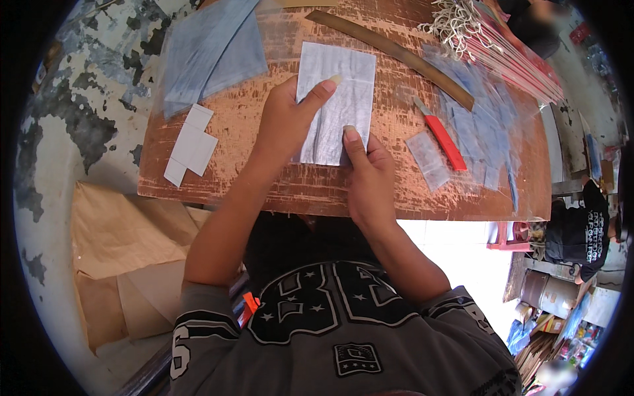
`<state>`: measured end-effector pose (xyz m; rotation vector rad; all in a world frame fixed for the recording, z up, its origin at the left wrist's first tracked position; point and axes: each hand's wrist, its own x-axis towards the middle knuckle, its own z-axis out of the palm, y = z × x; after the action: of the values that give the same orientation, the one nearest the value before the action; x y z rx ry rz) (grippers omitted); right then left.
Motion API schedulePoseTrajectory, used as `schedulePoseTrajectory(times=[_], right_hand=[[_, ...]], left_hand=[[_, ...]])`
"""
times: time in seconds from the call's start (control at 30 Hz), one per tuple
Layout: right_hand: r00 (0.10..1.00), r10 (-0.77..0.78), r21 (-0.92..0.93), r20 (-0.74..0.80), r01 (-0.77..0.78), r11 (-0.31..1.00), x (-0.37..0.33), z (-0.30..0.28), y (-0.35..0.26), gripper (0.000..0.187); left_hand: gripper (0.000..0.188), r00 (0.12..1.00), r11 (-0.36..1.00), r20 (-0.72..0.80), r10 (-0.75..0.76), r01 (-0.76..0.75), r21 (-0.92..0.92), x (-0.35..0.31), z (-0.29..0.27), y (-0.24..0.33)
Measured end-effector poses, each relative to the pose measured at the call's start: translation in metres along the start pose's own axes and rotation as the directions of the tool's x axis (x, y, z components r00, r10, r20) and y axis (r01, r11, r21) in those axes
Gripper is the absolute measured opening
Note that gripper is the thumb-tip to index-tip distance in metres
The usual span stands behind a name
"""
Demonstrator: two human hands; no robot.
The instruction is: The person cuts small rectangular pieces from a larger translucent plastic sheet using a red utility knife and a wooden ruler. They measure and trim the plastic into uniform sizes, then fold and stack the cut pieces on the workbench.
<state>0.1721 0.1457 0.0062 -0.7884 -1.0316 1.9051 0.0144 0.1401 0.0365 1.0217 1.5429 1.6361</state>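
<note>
Over the near middle of the worn wooden table [284, 188], I hold a rectangular, pale silvery sheet [340, 102] that looks like creased plastic; whether it is one layer or a pouch I cannot tell. My left hand [287, 119] grips its left edge, thumb lying on top and fingers hidden beneath. At the lower right corner, my right hand [370, 175] pinches the sheet between thumb and curled fingers. To the right of my right hand lie a small translucent plastic piece [428, 162] and a cutter knife [446, 142] with a red handle, its blade pointing away.
Bluish plastic sheets [214, 56] lie at the far left, above a white cut-out card [193, 146]. A flat brown strip [396, 56] crosses the back. Plastic scraps [479, 125] and a bundle of pink sticks with white cords [495, 53] lie right. Another person [578, 228] is further right.
</note>
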Motion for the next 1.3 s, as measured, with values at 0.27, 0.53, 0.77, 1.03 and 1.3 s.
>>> schedulePoseTrajectory(times=[0.27,0.53,0.77,1.03,1.3], right_hand=[[0.99,0.054,-0.328,0.133,-0.007,0.945,0.004,-0.037,-0.021,0.038],[0.791,-0.494,-0.927,0.359,0.239,-0.29,0.032,-0.132,-0.101,0.036],[0.862,-0.369,-0.935,0.346,0.286,-0.208,0.042,-0.153,-0.097,0.031],[0.927,-0.351,-0.9,0.129,0.258,0.351,0.01,-0.135,-0.093,0.04],[0.876,0.167,-0.88,0.453,0.41,0.239,-0.023,-0.056,-0.067,0.064]], left_hand=[[0.046,0.933,0.982,0.308,-0.188,0.168,0.092,0.031,-0.028,-0.001],[0.045,0.866,0.893,0.47,-0.169,-0.067,0.445,0.046,-0.046,-0.029],[0.054,0.861,0.828,0.486,-0.148,-0.161,0.537,0.051,-0.044,-0.04],[0.051,0.871,0.861,0.484,-0.08,-0.184,0.474,0.045,-0.043,-0.037],[0.05,0.844,0.848,0.521,-0.131,-0.177,0.499,0.051,-0.046,-0.041]])
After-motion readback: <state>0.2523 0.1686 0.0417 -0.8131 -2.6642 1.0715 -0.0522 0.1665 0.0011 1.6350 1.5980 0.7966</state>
